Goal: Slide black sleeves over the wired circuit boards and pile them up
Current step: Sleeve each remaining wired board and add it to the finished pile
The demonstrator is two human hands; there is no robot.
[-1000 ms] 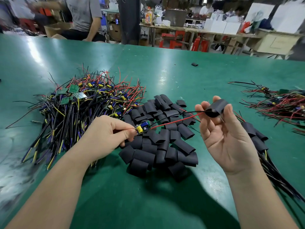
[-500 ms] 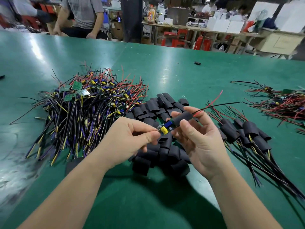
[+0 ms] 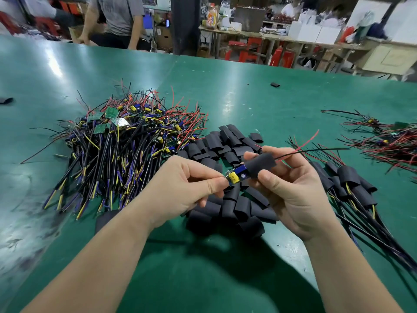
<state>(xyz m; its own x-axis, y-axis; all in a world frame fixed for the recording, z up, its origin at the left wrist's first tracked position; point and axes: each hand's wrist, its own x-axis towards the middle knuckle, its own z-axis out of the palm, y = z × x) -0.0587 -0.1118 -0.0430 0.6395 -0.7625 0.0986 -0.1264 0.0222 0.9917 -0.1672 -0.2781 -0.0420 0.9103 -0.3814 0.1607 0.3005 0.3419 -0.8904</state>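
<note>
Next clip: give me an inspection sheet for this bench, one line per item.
Surface: green table, scuffed at the near left.
Job's things: black sleeve partly over a circuit board; bare boards pile; loose sleeves; sleeved pile.
Clutter: stray sleeve.
Grippers: left hand pinches the board; right hand holds the sleeve.
Cables: red and black leads exit the sleeve.
Surroundings: people, benches, boxes behind.

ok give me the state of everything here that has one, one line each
left hand: pinching the circuit board's bare end
right hand: gripping the black sleeve
circuit board: partly sleeved, yellow capacitor end exposed
black sleeve: partway on
loose sleeves: empty, heaped
bare boards: unsleeved, piled
finished pile: sleeved
</note>
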